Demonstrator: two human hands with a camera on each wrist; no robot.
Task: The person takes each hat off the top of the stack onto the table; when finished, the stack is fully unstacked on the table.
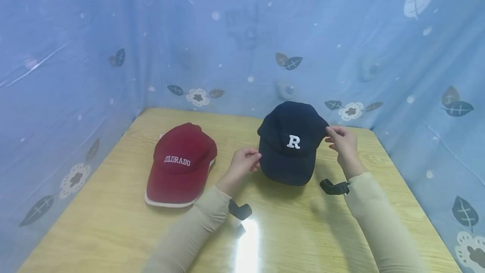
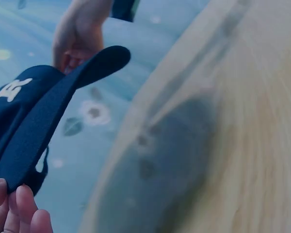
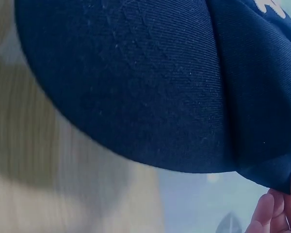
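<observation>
Fingers of the left hand and right hand are closed in narrow pinches on fabric. Blue cloth is hung around the table. Above the table, the black cap is held by brim at left, crown edge at right. To its left, the red cap is laid. White R is borne in front.

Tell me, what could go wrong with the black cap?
The black cap might slip and drop onto the table: the left hand pinches just the edge of its brim, the right hand just a side edge. The left sleeve could bump the red cap close by.
</observation>
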